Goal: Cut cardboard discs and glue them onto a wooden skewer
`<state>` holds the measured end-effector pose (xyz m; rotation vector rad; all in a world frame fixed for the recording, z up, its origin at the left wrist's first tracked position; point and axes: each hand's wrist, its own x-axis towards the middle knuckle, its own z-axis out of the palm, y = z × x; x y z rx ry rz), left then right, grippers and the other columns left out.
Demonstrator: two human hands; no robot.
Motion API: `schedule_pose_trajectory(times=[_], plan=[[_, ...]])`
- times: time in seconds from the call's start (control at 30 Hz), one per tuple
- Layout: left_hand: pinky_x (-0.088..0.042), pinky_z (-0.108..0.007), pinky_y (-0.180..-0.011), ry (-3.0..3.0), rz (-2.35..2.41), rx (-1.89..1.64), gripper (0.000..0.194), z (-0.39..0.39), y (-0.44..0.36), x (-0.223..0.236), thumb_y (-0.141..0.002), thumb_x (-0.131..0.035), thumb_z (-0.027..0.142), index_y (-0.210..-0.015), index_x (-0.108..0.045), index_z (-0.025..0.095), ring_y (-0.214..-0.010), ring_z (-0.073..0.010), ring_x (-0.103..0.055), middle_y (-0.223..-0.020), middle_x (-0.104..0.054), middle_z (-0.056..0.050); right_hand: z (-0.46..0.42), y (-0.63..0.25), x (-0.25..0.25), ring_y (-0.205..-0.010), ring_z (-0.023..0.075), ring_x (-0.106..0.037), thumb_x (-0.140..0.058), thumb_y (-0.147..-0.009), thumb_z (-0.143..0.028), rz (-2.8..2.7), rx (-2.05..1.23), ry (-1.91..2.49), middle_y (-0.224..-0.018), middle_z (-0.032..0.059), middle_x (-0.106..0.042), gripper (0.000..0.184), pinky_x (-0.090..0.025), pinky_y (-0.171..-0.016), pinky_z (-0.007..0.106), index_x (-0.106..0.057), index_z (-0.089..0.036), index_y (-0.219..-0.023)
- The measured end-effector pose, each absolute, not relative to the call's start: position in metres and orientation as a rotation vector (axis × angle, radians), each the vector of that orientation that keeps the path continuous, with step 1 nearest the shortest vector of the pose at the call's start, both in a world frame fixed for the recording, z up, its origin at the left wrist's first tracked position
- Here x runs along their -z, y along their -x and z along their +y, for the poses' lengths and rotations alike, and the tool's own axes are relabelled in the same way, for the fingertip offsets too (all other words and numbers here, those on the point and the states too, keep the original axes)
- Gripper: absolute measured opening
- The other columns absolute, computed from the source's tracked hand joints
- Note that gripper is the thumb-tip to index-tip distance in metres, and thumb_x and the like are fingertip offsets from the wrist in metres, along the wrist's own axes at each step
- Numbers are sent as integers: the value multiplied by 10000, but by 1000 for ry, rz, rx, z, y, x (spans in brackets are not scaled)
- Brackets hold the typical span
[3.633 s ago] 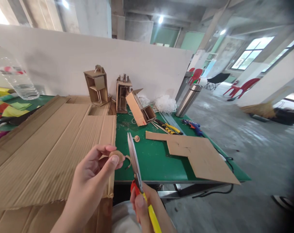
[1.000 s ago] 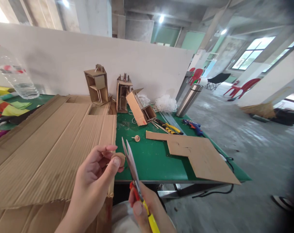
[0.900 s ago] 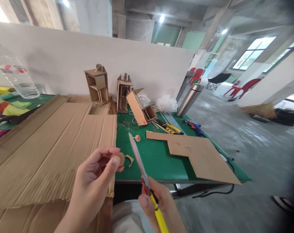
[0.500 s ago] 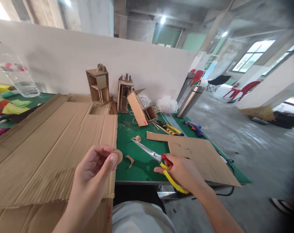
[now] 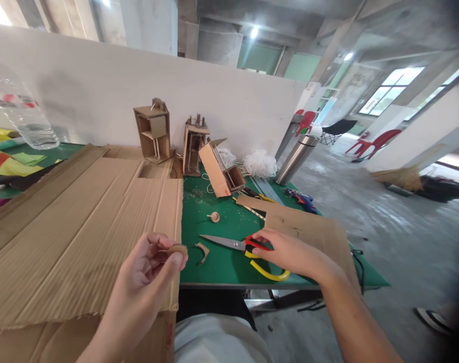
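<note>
My left hand (image 5: 150, 272) pinches a small round cardboard disc (image 5: 177, 249) between thumb and fingers, over the edge of the big cardboard sheet. My right hand (image 5: 286, 252) has its fingers on the red handle of the scissors (image 5: 229, 243). Their blades are closed and point left, low over the green table; whether they rest on it I cannot tell. A curved cardboard scrap (image 5: 203, 253) lies just left of the blade tips. Beyond them sits a small round piece with a stick (image 5: 214, 217). A flat cardboard piece (image 5: 320, 229) lies partly under my right forearm.
A large corrugated sheet (image 5: 81, 227) covers the left side of the green table (image 5: 222, 272). Small cardboard structures (image 5: 152, 133) stand along the white partition. A steel flask (image 5: 295, 160), white shredded filler (image 5: 260, 164) and a blue glue gun (image 5: 303, 199) are at the back right. A plastic bottle (image 5: 25, 111) stands left.
My right hand has lowered the scissors toward the table, turning them flatter. The flat cardboard piece on the right has shifted and turned. The disc in my left hand has tilted more edge-on.
</note>
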<state>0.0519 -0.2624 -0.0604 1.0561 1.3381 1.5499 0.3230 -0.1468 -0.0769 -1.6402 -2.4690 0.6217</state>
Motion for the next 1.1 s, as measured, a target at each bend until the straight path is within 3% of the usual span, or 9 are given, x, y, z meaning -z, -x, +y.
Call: schedule_pose_trajectory(times=[0.13, 0.33, 0.57, 0.7, 0.83, 1.1], plan=[[-504, -225, -685, -1145, 1463, -1466, 177, -266, -40, 59, -786, -679, 332, -864, -567, 219, -714, -141, -631, -748, -652, 9, -140, -293, 72, -843, 191, -647, -539, -931, -296, -2394, -463, 1442, -993, 47, -658, 158, -479, -750, 301, -664, -202, -910], [-535, -253, -685, -1381, 1477, -1358, 154, -258, -20, 58, -714, -717, 287, -843, -671, 217, -713, -174, -651, -755, -684, -17, -117, -231, 87, -1009, 205, -577, -564, -914, -187, -2348, -305, 1280, -1068, 62, -625, 150, -444, -883, 321, -661, -203, -1028], [-578, -246, -661, -1404, 1462, -1350, 172, -251, -22, 64, -712, -690, 218, -884, -675, 222, -692, -163, -683, -784, -710, -15, -109, -215, 96, -906, 231, -557, -540, -885, -118, -2248, -177, 1192, -857, 64, -605, 160, -444, -848, 349, -621, -198, -773], [-589, -256, -639, -1542, 1474, -1279, 210, -248, -19, 68, -743, -680, 216, -954, -684, 226, -660, -164, -680, -746, -704, -7, -140, -221, 76, -846, 191, -572, -527, -901, -161, -2118, -200, 1124, -844, 39, -595, 94, -466, -795, 308, -558, -204, -823], [-580, -246, -694, -1798, 1477, -1269, 214, -249, -20, 68, -823, -622, 194, -1025, -672, 245, -705, -148, -677, -826, -697, -9, -187, -220, 59, -980, 203, -575, -558, -854, -115, -2040, -316, 900, -967, 49, -631, 119, -442, -881, 347, -516, -218, -812], [-545, -196, -727, -2206, 1471, -1342, 320, -259, -27, 63, -851, -610, 111, -1136, -621, 256, -772, -116, -673, -919, -676, -13, -230, -206, 61, -851, 184, -576, -548, -852, -59, -2083, -442, 856, -796, 12, -608, 150, -402, -891, 383, -500, -197, -817]])
